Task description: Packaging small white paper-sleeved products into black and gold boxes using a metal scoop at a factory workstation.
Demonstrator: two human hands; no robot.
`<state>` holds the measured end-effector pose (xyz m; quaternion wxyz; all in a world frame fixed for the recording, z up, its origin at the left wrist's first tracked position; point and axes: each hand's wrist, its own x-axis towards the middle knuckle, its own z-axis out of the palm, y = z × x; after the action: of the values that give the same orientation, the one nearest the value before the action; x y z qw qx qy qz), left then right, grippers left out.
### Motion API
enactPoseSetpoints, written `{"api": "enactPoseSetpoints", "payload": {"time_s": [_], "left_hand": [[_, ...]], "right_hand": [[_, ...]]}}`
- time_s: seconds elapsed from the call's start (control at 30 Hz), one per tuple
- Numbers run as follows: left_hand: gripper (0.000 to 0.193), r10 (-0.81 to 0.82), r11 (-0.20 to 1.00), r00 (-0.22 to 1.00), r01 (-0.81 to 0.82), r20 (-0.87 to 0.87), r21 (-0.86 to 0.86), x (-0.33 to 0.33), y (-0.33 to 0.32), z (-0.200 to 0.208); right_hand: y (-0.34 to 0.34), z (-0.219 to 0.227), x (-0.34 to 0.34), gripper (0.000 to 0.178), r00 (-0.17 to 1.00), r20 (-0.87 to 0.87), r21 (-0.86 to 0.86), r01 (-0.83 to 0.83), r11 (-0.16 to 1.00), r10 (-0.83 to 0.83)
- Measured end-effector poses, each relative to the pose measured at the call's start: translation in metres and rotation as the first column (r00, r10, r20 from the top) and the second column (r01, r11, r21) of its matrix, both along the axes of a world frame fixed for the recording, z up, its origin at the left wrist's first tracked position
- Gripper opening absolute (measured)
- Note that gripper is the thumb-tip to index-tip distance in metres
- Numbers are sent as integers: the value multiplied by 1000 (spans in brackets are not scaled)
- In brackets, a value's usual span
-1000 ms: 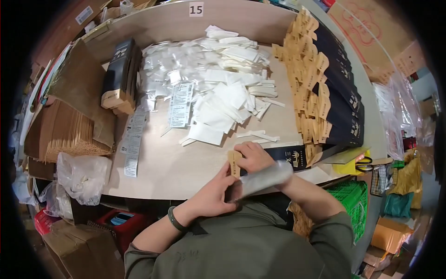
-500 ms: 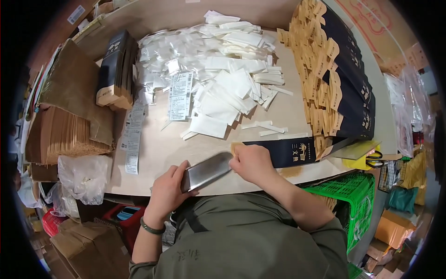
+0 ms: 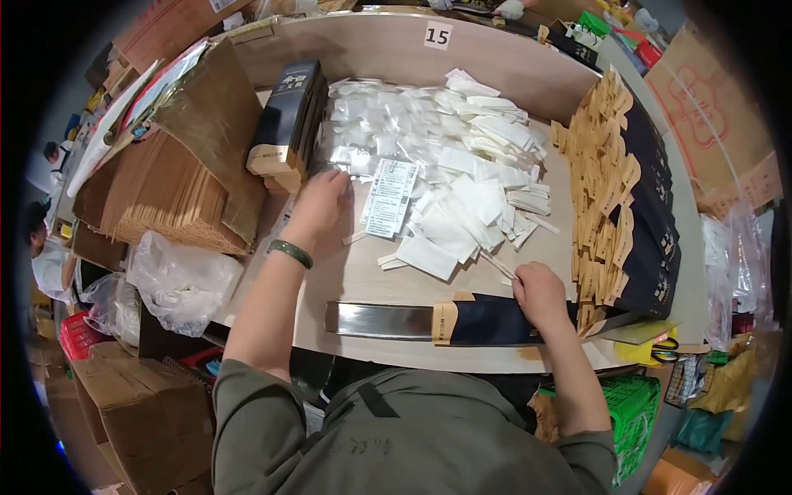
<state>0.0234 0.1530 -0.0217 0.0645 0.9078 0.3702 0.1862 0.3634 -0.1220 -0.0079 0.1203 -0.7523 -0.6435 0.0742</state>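
My left hand (image 3: 320, 204) reaches over the table beside the dark boxes. Its bent fingers, partly hidden, are at the edge of a heap of small clear packets (image 3: 375, 115). Near the front right, my right hand (image 3: 541, 295) is closed, pinching the end of a slim white paper packet (image 3: 498, 266) at the edge of the white packet pile (image 3: 450, 227). Below it, along the front edge, lies a shiny flat metal piece (image 3: 379, 318), its right part inside a dark paper sleeve (image 3: 487, 320) with a tan end. A printed label sheet (image 3: 391, 198) lies right of my left hand.
Dark sleeves with tan ends (image 3: 652, 223) are stacked along the right side. Upright dark boxes (image 3: 289, 115) stand at the left, beside a carton (image 3: 210, 107) of brown card pieces. A plastic bag (image 3: 177, 280) hangs at the left edge; scissors (image 3: 664, 351) lie at the right.
My left hand has let go of the metal piece and moved up to the clear packets. My right hand has moved right, to the slim white packet. The metal piece now lies partly inside the sleeve.
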Motion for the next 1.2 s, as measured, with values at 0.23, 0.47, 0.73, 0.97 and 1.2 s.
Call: {"api": "enactPoseSetpoints", "payload": {"time_s": [0.23, 0.47, 0.73, 0.97, 1.2], "left_hand": [[21, 88, 993, 991, -80, 103, -84, 22, -41, 24], [24, -208, 901, 977, 208, 42, -380, -8, -197, 5], [46, 71, 966, 909, -166, 412, 199, -82, -108, 97], [30, 625, 747, 758, -650, -184, -140, -191, 28, 147], [24, 490, 872, 829, -455, -271, 183, -194, 55, 130]], "right_hand": [[25, 22, -60, 12, 934, -341, 228, -23, 973, 102], [58, -14, -107, 7, 970, -11, 291, -231, 928, 244], [49, 23, -130, 10, 645, -601, 289, -376, 881, 472], [30, 9, -161, 8, 738, -316, 182, -570, 801, 596], [23, -10, -168, 15, 850, -374, 200, -317, 927, 372]]}}
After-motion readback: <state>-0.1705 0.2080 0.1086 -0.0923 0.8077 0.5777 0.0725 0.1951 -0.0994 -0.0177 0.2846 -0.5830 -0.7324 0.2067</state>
